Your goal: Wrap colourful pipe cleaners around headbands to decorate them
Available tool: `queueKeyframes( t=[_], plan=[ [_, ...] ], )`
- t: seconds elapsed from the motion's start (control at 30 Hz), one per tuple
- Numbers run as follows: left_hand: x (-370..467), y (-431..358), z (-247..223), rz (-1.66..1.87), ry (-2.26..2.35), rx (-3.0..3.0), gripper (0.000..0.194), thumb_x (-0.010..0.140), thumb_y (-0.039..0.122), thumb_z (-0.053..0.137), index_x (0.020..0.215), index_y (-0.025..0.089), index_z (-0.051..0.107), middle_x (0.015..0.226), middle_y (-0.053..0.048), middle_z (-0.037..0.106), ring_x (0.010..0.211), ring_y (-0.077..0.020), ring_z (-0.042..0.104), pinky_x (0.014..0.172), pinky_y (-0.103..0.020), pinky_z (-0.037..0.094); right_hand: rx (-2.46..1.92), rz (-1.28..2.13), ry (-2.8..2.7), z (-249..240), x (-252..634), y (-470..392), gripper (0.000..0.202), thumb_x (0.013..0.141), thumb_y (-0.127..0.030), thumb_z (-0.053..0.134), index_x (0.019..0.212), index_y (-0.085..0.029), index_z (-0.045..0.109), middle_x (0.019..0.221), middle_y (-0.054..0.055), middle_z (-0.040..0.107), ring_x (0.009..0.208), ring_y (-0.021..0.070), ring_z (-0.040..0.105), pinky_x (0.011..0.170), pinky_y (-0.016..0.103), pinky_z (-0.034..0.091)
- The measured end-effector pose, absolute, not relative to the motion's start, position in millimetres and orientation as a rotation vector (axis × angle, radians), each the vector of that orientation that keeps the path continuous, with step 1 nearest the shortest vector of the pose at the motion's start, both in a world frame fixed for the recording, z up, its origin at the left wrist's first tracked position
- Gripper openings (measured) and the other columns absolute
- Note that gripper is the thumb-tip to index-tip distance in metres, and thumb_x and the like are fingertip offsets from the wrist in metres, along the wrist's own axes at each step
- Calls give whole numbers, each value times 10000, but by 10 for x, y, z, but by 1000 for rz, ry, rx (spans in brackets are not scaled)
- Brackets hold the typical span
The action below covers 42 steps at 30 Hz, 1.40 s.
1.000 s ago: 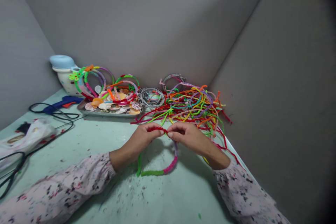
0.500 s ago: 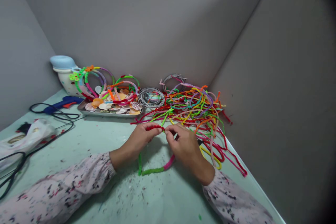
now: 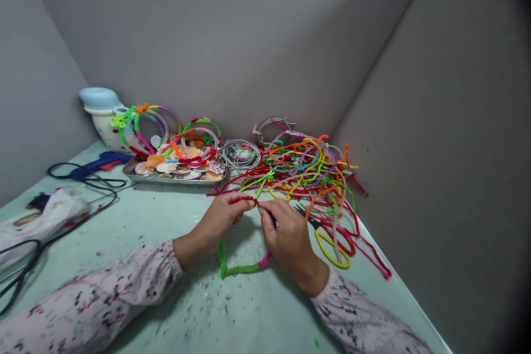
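Head view showed the person's left hand [image 3: 219, 221] and right hand [image 3: 292, 240] meeting over a pale green counter [image 3: 257, 315], with a bent, fuzzy band of red, green and pink chenille [image 3: 241, 270] between them. The left grip was pinched closed on the band's red stretch; the right grip, thumb against forefinger, was closed on it just beside. From that pinch, the band's green corner hung toward 7 o'clock. Black-bladed scissors with yellow and red handles [image 3: 318, 227] lay near the right hand at 4 o'clock. A tangled heap of multicoloured chenille stems [image 3: 307, 163] spread at 2 o'clock, and a shallow metal tray [image 3: 174, 181] holding seashells [image 3: 166, 168] sat at 10 o'clock.
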<state>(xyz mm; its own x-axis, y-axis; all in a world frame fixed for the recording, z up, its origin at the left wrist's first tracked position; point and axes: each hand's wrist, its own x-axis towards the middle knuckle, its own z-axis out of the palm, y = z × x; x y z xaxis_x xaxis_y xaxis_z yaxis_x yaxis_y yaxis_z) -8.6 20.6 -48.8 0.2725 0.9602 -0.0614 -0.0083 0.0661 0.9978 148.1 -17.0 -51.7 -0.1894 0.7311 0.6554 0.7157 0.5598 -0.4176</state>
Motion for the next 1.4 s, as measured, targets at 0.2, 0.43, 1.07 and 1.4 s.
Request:
queueKeyframes(
  t=[0.2,0.43,1.07,1.4],
  plan=[
    [-96,193,-484,961,1011,1249,178,732,326,642,758,151,622,562,58,430,506,-73,321,481,-220,229,-1153,53,-1904,-545,1467,-178,165,888,-147,476,966,-170,620,885,69,647,840,177,599,783,297,477],
    [-104,206,-484,941,1014,1243,157,727,308,639,771,157,632,569,53,445,507,-71,342,486,-214,240,-1131,101,-1898,-553,1470,-176,168,891,-146,475,961,-176,625,889,62,647,844,173,595,787,297,471],
    [-113,213,-485,900,1028,1314,220,739,366,648,802,155,634,581,47,449,521,-79,345,487,-217,234,-1218,532,-1632,-541,1483,-128,160,881,-275,503,909,-188,635,836,32,648,757,152,594,677,252,462],
    [-59,135,-622,951,906,1413,226,715,261,607,910,148,632,640,30,522,550,-98,426,517,-212,315,-1249,887,-1397,-692,1504,-16,204,825,-357,527,813,-189,642,564,-24,566,506,130,493,492,235,387]
  ],
)
